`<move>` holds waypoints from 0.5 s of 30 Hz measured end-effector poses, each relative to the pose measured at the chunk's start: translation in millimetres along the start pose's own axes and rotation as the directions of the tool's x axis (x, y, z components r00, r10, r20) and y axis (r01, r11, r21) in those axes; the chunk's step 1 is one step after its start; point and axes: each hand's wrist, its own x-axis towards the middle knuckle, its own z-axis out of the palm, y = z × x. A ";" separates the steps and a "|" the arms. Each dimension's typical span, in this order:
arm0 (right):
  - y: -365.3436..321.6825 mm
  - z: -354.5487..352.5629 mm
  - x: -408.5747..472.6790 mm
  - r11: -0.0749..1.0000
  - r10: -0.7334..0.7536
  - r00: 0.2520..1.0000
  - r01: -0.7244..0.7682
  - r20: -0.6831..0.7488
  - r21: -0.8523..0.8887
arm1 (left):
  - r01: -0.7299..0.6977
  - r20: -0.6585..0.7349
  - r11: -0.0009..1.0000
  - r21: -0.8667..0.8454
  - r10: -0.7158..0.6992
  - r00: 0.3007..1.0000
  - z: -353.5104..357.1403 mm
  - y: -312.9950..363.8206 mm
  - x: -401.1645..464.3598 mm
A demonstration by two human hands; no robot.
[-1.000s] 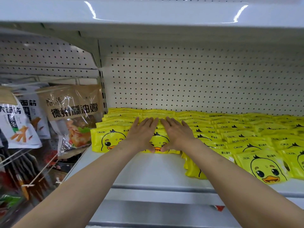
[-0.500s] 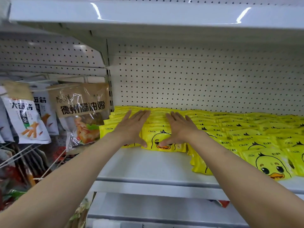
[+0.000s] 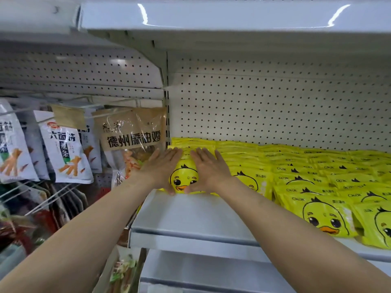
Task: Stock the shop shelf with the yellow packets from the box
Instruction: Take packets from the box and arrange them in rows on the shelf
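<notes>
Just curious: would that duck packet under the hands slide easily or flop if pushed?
Probably slides: the packet looks glossy on a smooth shelf. Likely soft and light, since flat hands alone steady it.

To my left, past the shelf's left edge, a brown-topped clear bag (image 3: 132,140) with bold black Chinese characters hangs on a hook; further left hang white snack bags (image 3: 65,153) printed with orange sticks; behind them runs white pegboard (image 3: 275,106); above me sits another white shelf board (image 3: 232,15).
</notes>
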 end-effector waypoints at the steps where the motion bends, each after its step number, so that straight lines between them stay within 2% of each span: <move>1: -1.0 3.3 1.7 1.000 0.008 1.000 -0.008 0.002 -0.011 | -0.010 -0.011 1.000 0.016 0.011 1.000 -0.1 -0.5 2.5; 10: -15.4 10.9 11.4 0.993 0.089 0.995 -0.092 -0.046 -0.067 | -0.023 -0.073 0.995 0.102 0.031 0.997 1.4 -6.9 14.2; 15: -8.9 6.4 4.3 0.998 0.054 0.998 -0.055 -0.014 -0.037 | -0.046 -0.020 0.994 0.103 0.048 0.999 -4.4 -4.5 7.8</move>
